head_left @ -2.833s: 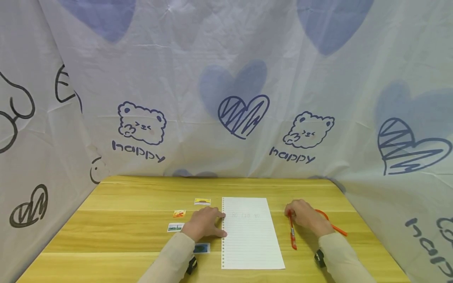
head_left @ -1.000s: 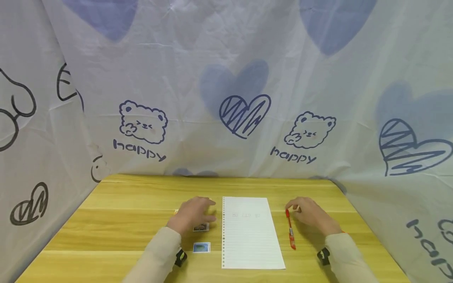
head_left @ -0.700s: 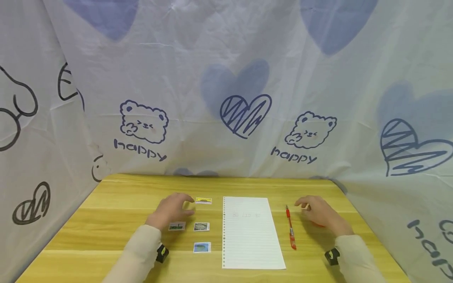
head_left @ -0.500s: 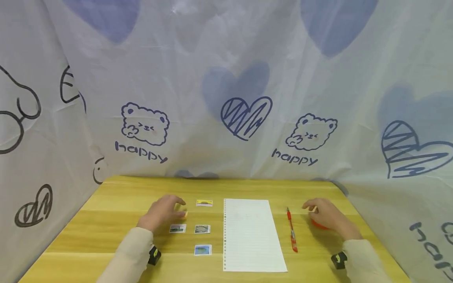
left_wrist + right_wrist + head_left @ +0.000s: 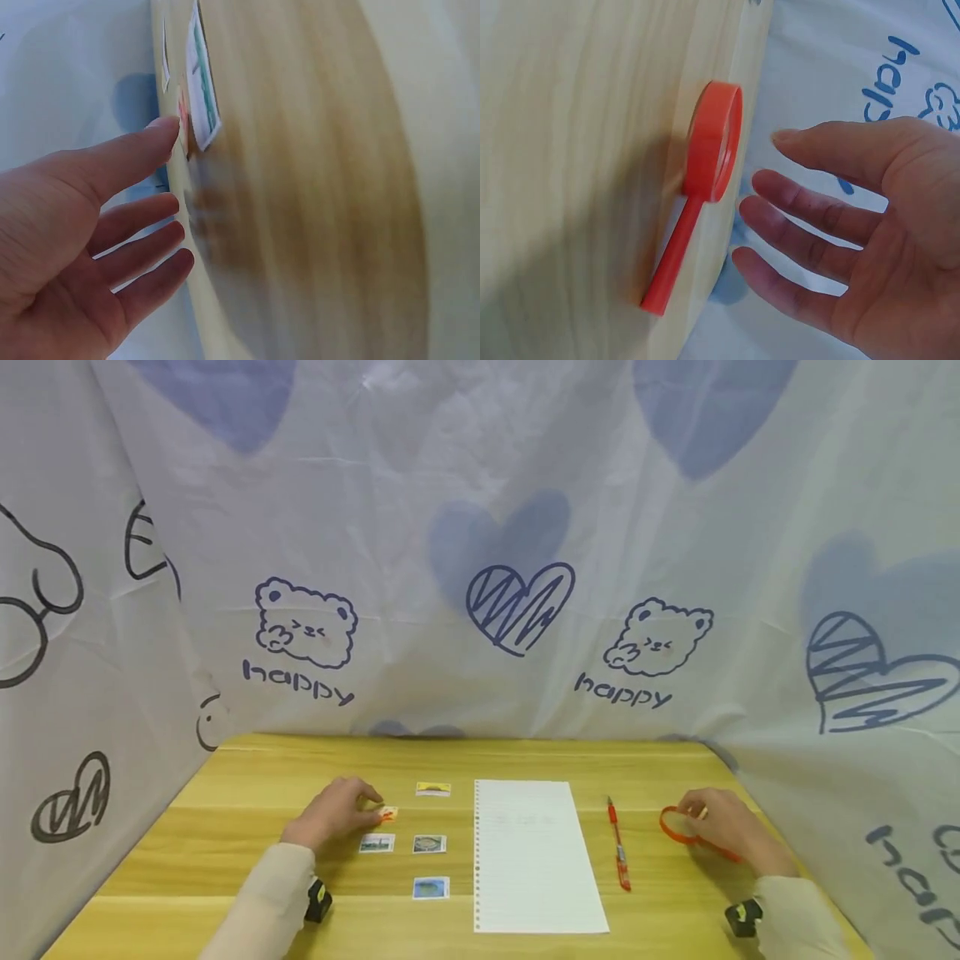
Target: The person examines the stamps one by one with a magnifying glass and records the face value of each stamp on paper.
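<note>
My left hand [image 5: 333,814] is at the left of the table, thumb tip right at a small red-and-yellow stamp [image 5: 388,814]. In the left wrist view its fingers are loosely spread and grip nothing. A green landscape stamp [image 5: 377,843] lies just nearer to me. At the right, my right hand [image 5: 726,827] hovers over a red magnifying glass [image 5: 705,142] lying on the table. Its fingers are loosely bent, apart from the lens rim in the right wrist view. Part of the handle is hidden by this hand in the head view.
A lined sheet [image 5: 532,860] with faint writing lies in the middle, a red pen [image 5: 618,843] to its right. Left of the sheet are a yellow stamp [image 5: 433,789], a grey-green one [image 5: 430,844] and a blue one [image 5: 431,888]. A printed cloth [image 5: 420,635] hangs behind the table.
My left hand has moved left from the sheet's edge to the red-and-yellow stamp, uncovering other stamps. The right hand has left the pen and moved right, over the magnifying glass.
</note>
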